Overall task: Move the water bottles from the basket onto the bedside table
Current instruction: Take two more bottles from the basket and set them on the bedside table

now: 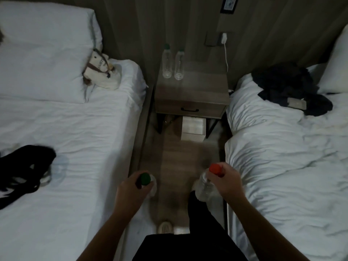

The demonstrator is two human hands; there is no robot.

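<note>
My left hand [130, 191] grips a clear water bottle with a green cap [145, 178] by its neck, low in the aisle between two beds. My right hand [226, 182] holds a clear bottle with a red cap [215, 169] the same way. Ahead stands the wooden bedside table [197, 87] with a drawer. Two clear bottles [166, 62] [179, 65] stand upright side by side at its back left corner. No basket is in view.
White beds flank the narrow aisle, left bed [75, 138] and right bed [282, 157]. A black bag [24, 166] and a cream pouch [101, 70] lie on the left bed, dark clothing [290, 85] on the right. A white box [193, 129] sits under the table. A charger cable [226, 53] hangs from the wall.
</note>
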